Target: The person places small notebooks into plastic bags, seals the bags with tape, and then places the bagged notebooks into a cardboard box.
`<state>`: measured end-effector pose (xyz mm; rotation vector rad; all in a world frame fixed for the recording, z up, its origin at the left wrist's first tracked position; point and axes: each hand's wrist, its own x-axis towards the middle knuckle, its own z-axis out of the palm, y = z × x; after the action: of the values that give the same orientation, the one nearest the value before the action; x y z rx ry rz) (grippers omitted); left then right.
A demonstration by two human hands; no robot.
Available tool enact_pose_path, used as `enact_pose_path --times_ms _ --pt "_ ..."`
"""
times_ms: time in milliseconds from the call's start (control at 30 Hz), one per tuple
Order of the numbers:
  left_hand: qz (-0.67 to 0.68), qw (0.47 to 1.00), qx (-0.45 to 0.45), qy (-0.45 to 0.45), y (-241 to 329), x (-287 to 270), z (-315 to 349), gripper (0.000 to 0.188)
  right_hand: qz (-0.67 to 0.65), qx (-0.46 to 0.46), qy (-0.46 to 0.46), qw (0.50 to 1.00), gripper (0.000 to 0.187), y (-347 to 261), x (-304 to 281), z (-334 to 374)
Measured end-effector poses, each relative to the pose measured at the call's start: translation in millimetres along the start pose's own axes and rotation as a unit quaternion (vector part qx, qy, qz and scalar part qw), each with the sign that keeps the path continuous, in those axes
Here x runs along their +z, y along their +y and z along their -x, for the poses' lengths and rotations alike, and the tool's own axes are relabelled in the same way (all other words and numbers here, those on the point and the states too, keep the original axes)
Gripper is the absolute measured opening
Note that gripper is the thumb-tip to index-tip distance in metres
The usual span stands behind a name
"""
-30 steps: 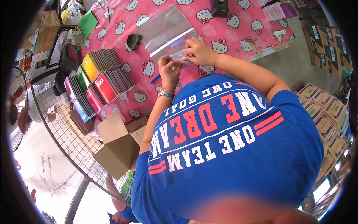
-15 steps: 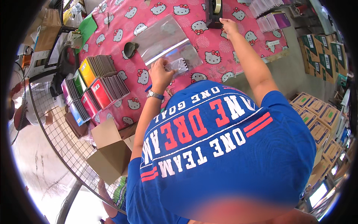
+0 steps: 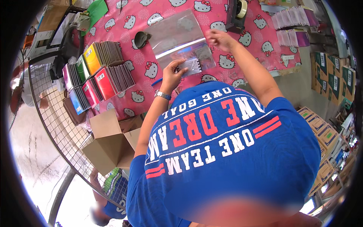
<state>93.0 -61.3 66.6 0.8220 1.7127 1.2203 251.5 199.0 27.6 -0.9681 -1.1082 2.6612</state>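
- A clear plastic bag [image 3: 177, 39] lies flat on the pink cartoon-cat tablecloth [image 3: 151, 72] in the upper middle of the frame, its lower end reaching down to the person's hands.
- A small spiral notebook [image 3: 193, 66] sits at the lower end of the bag, just above the blue shirt [image 3: 227, 151]; whether it is inside the bag or on top cannot be told.
- The left hand [image 3: 172, 73] is half curled, fingertips pressed on the notebook's left edge and the bag there; a wristwatch [image 3: 162, 95] shows on that wrist.
- The right hand [image 3: 218, 39] is raised over the bag's upper right corner, fingers pinched loosely together; what it grips, if anything, is too small to tell.
- A black tape dispenser [image 3: 236, 14] stands just above the right hand, near the top edge.
- A small dark curved object [image 3: 140, 39] lies left of the bag.
- Rows of coloured notebooks [image 3: 96, 73] stand in stacks at the left of the cloth.
- Packs of pink and purple items [image 3: 291, 24] lie at the upper right.
- An open cardboard box [image 3: 109, 145] sits below the table, lower left, beside a wire grid [image 3: 56, 125].
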Motion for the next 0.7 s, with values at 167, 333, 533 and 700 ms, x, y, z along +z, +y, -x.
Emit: enact_pose_path --times_ms 167,333,533,700 --pt "0.004 0.999 -0.043 -0.024 2.9 0.6 -1.6 0.035 0.638 -0.062 -0.288 0.712 0.034 -52.4 150.9 3.4" --pt "0.044 0.997 -0.047 -0.036 9.7 2.2 1.5 0.033 0.770 0.066 -0.287 0.566 0.049 -47.6 137.7 -29.8" --pt "-0.189 0.964 0.186 -0.011 0.6 12.3 20.2 0.028 0.542 -0.060 -0.138 0.826 0.030 26.2 44.3 9.5" --pt "-0.168 0.976 0.138 -0.011 10.6 14.4 15.4 0.033 0.573 -0.342 -0.029 0.745 0.064 66.4 72.6 62.8"
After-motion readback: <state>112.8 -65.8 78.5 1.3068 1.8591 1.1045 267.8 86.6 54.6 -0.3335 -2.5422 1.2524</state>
